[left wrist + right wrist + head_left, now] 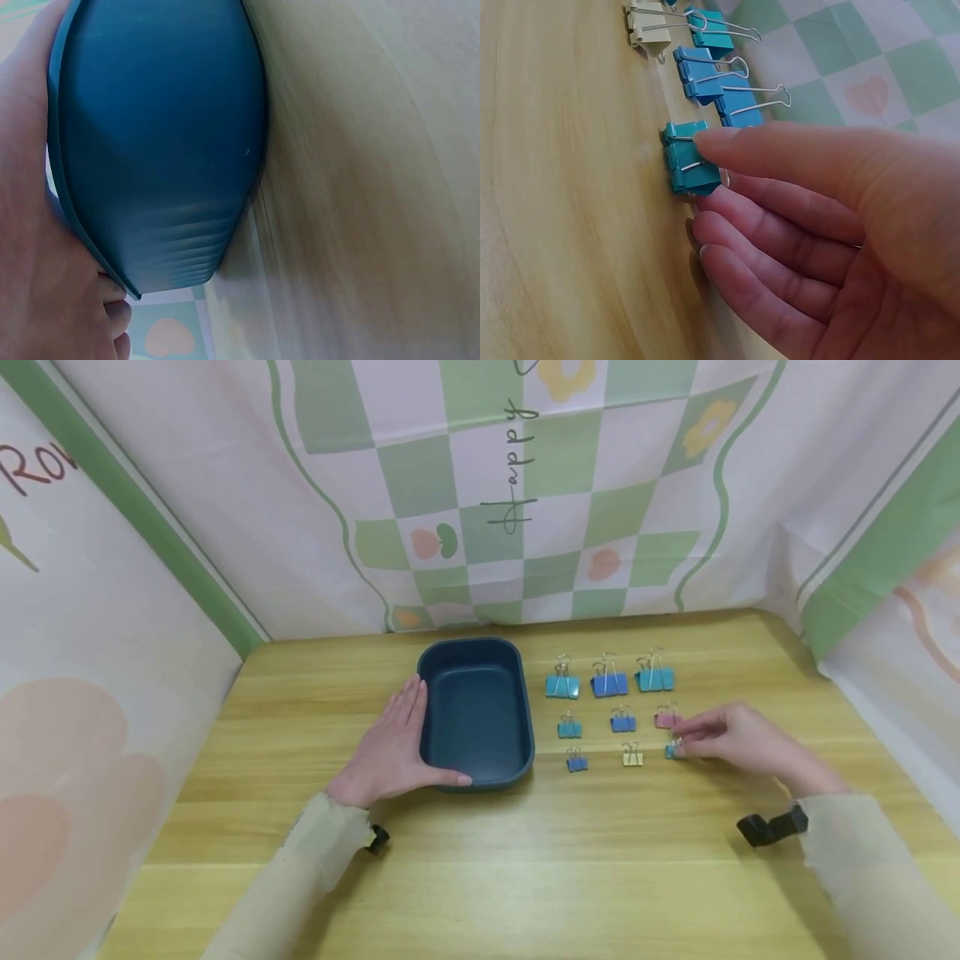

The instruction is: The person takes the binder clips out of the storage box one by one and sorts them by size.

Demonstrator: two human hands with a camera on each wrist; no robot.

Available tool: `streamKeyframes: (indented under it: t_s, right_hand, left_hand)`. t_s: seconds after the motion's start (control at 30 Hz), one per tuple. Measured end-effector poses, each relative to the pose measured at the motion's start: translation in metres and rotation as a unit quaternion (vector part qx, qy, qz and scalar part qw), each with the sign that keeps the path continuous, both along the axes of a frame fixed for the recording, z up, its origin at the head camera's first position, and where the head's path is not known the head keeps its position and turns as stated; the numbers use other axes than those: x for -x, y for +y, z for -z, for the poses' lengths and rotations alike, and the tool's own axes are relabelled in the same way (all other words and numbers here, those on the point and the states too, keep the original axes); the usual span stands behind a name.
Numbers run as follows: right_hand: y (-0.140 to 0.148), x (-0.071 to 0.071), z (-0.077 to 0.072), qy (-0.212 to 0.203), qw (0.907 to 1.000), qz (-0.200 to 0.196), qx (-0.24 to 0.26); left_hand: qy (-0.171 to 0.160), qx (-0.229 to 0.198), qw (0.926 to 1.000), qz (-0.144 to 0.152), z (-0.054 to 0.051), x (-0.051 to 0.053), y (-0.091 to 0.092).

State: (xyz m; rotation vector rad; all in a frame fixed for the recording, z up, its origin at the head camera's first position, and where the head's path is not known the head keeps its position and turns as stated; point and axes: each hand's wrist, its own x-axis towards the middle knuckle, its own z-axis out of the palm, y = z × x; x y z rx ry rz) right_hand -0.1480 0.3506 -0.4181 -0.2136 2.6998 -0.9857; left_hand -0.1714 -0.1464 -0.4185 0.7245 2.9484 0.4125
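Note:
A dark blue rectangular tray (476,718) sits on the table with its open side up. My left hand (390,747) rests against its left side, fingers extended along the rim and thumb over the near rim; the left wrist view shows the tray's outer wall (161,135) beside the palm. To the right of the tray, my right hand (738,739) pinches a small teal binder clip (688,157) between thumb and fingers, at the near right of the clip rows. Just behind it is a pink binder clip (666,719), partly hidden by the fingertips.
Larger binder clips, including a blue one (610,685), form the back row. Smaller ones stand in front, among them a yellow clip (633,760) and a blue clip (577,764). A patterned curtain (487,552) hangs behind the wooden table (525,877).

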Motion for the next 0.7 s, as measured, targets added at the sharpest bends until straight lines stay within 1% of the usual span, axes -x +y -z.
streamKeyframes:
  t_s: [0.13,0.27,0.33,0.4,0.53,0.67,0.7]
  right_hand:
    - [0.0,-0.002,0.002,-0.002,1.0,-0.005,0.001]
    - [0.003,-0.002,0.006,-0.003,0.9998,-0.012,0.016]
    - [0.005,-0.002,0.006,-0.004,0.9996,-0.012,0.026]
    - [0.007,-0.003,0.004,0.0,0.9996,-0.012,0.025]
    - [0.01,-0.005,-0.004,0.024,0.9997,-0.004,0.005]
    - [0.018,-0.007,-0.019,0.06,0.998,0.004,0.019]
    - [0.02,-0.007,-0.024,0.074,0.9969,0.015,0.025]
  left_hand:
    - [0.001,0.001,1.0,0.0,0.0,-0.001,0.0]
    - [-0.001,0.001,1.0,-0.002,0.001,-0.002,0.0]
    - [-0.001,0.001,1.0,-0.002,0.001,-0.002,0.001]
    - [0.0,0.001,1.0,-0.001,0.001,-0.001,0.001]
    - [-0.002,0.002,1.0,-0.001,0.0,-0.001,0.002]
    - [-0.001,0.006,1.0,0.0,-0.001,-0.001,0.002]
    - [-0.002,0.007,1.0,0.001,-0.002,-0.002,0.002]
